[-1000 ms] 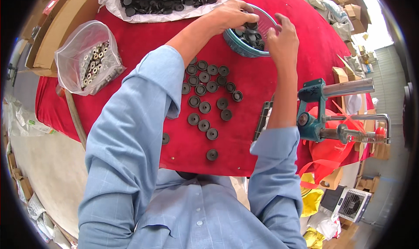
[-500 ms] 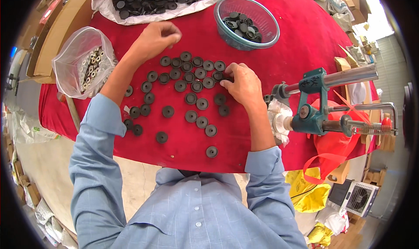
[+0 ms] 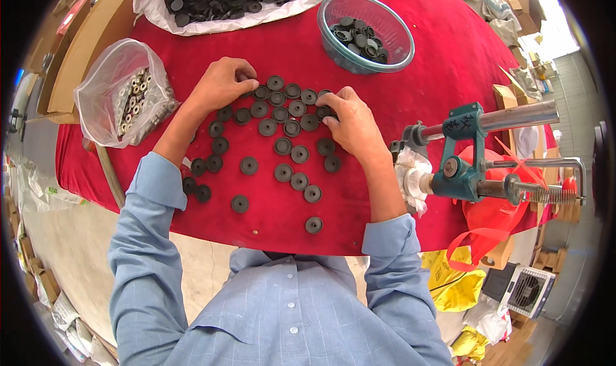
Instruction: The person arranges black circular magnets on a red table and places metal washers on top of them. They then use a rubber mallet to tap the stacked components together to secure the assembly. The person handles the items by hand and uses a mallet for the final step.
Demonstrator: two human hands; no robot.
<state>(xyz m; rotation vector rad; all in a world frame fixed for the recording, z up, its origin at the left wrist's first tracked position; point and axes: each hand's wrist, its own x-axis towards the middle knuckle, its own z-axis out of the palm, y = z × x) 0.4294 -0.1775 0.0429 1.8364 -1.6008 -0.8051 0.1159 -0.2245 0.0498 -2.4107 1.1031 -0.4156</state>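
Observation:
Many round black plastic caps point(image 3: 283, 146) lie spread over the red cloth between my hands, each with a rim and a small central hub. My left hand point(image 3: 224, 83) is at the upper left of the group, its fingers curled and closed on a black cap point(image 3: 246, 94) that they mostly cover. At the group's upper right, my right hand point(image 3: 353, 121) pinches another black cap point(image 3: 324, 112) between thumb and fingers, still down among its neighbours. Several caps lie apart from the others, closer to my body.
Beyond the caps are a white sack point(image 3: 144, 9) of black parts and a clear bluish basin point(image 3: 409, 59) holding more. A plastic bag point(image 3: 96, 103) of small metal-looking rings stands at left. The green hand press point(image 3: 462, 151) rises at right, beside a red bag point(image 3: 497, 212).
My left hand has come down from above onto a cap at the group's upper left. My right hand stays by the same cap, its fingers slightly shifted.

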